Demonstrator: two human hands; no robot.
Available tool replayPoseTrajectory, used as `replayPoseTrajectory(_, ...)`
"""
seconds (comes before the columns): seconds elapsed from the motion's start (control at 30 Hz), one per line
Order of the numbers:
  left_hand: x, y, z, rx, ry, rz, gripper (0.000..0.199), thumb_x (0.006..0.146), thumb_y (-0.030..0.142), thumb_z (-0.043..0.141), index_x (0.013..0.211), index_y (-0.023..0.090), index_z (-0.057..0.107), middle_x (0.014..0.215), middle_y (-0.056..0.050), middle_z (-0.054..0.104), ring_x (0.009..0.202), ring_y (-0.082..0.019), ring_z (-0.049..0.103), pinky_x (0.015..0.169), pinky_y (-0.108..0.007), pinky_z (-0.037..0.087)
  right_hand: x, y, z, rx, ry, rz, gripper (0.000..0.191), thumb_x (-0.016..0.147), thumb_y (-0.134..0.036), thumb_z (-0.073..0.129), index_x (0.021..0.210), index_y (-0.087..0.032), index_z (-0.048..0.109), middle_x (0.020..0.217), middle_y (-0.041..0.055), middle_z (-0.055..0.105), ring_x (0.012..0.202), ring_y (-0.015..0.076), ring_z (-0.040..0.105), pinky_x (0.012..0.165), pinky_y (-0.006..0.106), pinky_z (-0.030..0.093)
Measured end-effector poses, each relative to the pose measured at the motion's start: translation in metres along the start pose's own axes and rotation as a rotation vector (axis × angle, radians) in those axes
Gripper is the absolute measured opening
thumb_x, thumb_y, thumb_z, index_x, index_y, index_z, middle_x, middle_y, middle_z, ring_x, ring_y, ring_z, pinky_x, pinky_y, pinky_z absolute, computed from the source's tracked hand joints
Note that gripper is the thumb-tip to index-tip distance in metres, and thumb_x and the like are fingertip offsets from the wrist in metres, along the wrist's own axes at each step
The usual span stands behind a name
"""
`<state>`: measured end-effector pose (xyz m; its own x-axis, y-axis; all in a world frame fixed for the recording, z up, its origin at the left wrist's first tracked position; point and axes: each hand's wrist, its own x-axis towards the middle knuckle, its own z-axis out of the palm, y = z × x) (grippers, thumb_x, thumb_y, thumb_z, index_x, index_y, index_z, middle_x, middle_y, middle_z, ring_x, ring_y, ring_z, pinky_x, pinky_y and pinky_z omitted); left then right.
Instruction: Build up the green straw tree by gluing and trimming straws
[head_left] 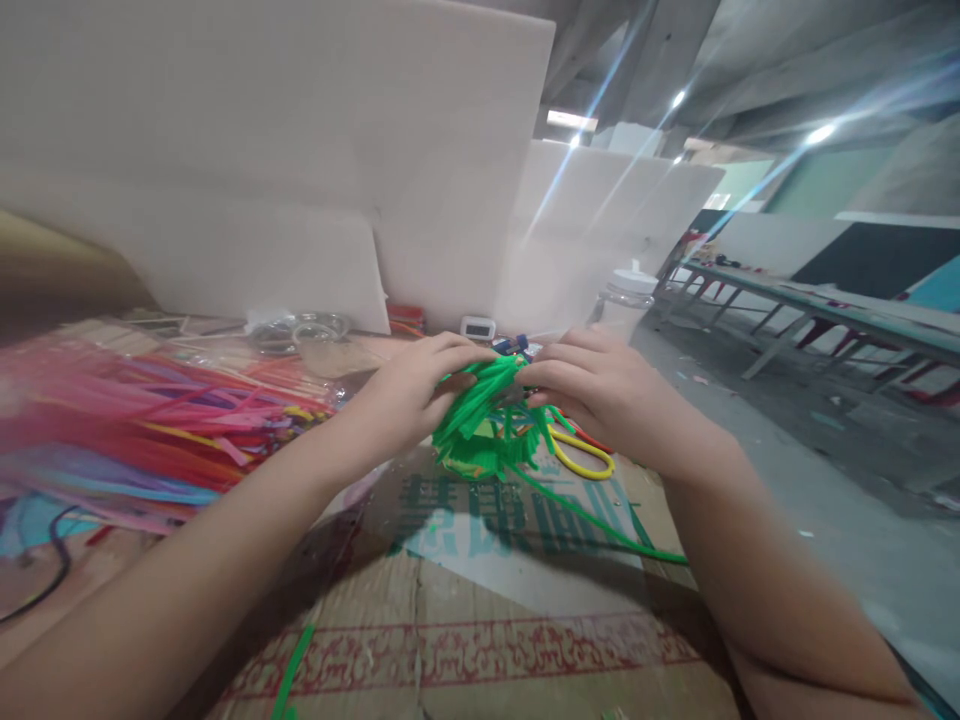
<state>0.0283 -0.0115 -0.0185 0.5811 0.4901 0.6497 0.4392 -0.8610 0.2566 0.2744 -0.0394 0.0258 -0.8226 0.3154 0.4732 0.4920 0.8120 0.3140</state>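
A green basket-like piece (480,420), made of bent pipe cleaners, stands on the cardboard between my hands. My left hand (442,375) curls round its upper left side, fingers closed on the green strands. At its top right, my right hand (577,375) has bent fingers pinching at the rim; the exact strand between the fingertips is hidden. A long green pipe cleaner (592,525) trails from the piece to the right across the board. Just behind my right fingers lies a pair of scissors with a yellow handle loop (585,458).
Bundles of pink, red and blue pipe cleaners (172,420) cover the left side. A small white digital clock (478,328) and a lidded clear bottle (626,300) stand behind. White boards (262,150) rise at the back. A loose green strip (292,670) lies in front.
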Motion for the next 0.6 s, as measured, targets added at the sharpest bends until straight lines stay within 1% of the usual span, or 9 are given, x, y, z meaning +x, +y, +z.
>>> replayPoseTrajectory(0.1,0.0001,0.0002,0.0000,0.011,0.008,0.006,0.037,0.095,0.008,0.049,0.128,0.019,0.061,0.123,-0.009,0.066,0.112,-0.020,0.061,0.098,-0.039,0.049,-0.0003,-0.0005,-0.0015,-0.009,0.001,0.022,0.018,0.102,-0.027,0.048,0.106,-0.019,0.064,0.091,0.0066,0.068,0.086,0.0196,0.054,0.077,0.032,0.040)
replayPoseTrajectory(0.23,-0.0007,0.0004,-0.0005,0.024,-0.002,0.006,0.038,0.095,0.009,0.049,0.129,0.020,0.060,0.126,-0.009,0.065,0.116,-0.021,0.060,0.101,-0.041,0.048,-0.0016,-0.0006,-0.0052,-0.047,-0.010,0.038,0.020,0.102,-0.025,0.047,0.109,-0.018,0.064,0.098,0.0085,0.070,0.088,0.0199,0.055,0.078,0.032,0.041)
replayPoseTrajectory(0.4,-0.0006,-0.0001,0.0000,0.011,-0.004,-0.002,0.039,0.095,0.009,0.049,0.129,0.022,0.060,0.126,-0.008,0.065,0.115,-0.021,0.061,0.100,-0.042,0.048,-0.0013,-0.0010,-0.0030,-0.044,0.017,0.011,0.019,0.101,-0.027,0.049,0.106,-0.019,0.065,0.094,0.0073,0.070,0.086,0.0195,0.055,0.076,0.032,0.040)
replayPoseTrajectory(0.6,-0.0006,-0.0012,0.0009,0.005,0.006,0.006,0.038,0.094,0.008,0.049,0.128,0.021,0.061,0.124,-0.008,0.065,0.113,-0.020,0.061,0.099,-0.040,0.049,0.0001,-0.0010,0.0008,-0.016,0.026,-0.008,0.017,0.101,-0.026,0.049,0.105,-0.019,0.064,0.094,0.0065,0.069,0.086,0.0194,0.054,0.076,0.032,0.040)
